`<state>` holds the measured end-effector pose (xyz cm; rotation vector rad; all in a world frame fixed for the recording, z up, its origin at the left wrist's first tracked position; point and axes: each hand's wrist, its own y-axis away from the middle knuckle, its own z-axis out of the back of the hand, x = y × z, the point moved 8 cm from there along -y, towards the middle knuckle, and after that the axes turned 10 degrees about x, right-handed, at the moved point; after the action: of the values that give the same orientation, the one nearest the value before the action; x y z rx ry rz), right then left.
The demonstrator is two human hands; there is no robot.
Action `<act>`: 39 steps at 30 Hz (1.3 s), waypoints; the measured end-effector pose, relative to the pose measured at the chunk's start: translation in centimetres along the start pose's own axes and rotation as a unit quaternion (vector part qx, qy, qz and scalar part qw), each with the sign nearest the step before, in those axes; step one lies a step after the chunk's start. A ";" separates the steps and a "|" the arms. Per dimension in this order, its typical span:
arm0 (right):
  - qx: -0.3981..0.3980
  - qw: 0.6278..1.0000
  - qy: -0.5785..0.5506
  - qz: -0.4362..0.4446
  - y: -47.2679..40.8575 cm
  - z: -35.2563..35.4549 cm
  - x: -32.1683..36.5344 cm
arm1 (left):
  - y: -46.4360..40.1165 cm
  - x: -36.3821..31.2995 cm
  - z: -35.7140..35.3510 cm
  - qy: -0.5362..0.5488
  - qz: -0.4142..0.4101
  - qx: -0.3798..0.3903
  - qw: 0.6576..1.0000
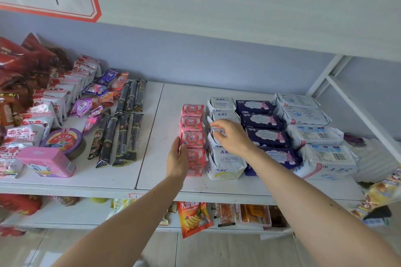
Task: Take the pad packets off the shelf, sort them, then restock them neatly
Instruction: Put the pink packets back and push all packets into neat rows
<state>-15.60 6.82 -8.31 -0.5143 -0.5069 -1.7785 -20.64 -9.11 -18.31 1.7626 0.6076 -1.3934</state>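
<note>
Head view: left hand [178, 159] steadies pink packets [193, 137]; right hand [231, 136] touches white packets [225, 159].

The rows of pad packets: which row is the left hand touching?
The pink row, farthest left; the left hand rests against its outer side. The other rows are white or dark blue.

pad packets [249, 134] | four sorted rows on shelf [152, 171] | pink, white, navy, white

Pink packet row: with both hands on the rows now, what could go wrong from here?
1. The left hand presses the side of the pink packet row; a hard push may skew it.
2. The right hand fingers a white ABC packet; lifting it may tip its tightly packed neighbours.
</note>
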 end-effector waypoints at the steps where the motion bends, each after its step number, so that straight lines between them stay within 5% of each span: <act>1: -0.001 1.000 0.000 0.002 0.1 0.1 0.0 | 0.0 0.1 0.0 0.001 0.000 0.001 1.000; 9: -0.027 1.000 0.004 0.007 1.6 1.6 -1.2 | -0.4 -0.6 0.8 -0.013 -0.011 -0.007 1.000; 14: -0.027 0.998 0.050 -0.001 3.5 2.1 -2.2 | -1.8 -5.0 0.9 -0.189 -0.107 -0.042 0.975; 19: -0.021 0.986 0.162 -0.023 4.7 1.7 -2.7 | -4.3 -9.7 -2.9 -0.407 -0.187 0.007 0.894; 24: 0.064 0.968 0.208 -0.123 4.9 -0.7 -5.2 | -8.2 -11.0 -7.9 -0.560 -0.177 0.113 0.801; 36: 0.051 0.964 0.202 -0.166 4.7 -1.7 -6.9 | -13.0 -8.9 -11.8 -0.711 -0.095 0.223 0.660; 39: 0.039 0.961 0.224 -0.157 4.6 -1.9 -6.5 | -13.1 -8.4 -11.9 -0.717 -0.092 0.239 0.648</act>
<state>-9.69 9.64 -13.31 0.0383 -0.3485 -2.0890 -26.28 8.92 -13.08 0.3589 -0.5446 -2.6362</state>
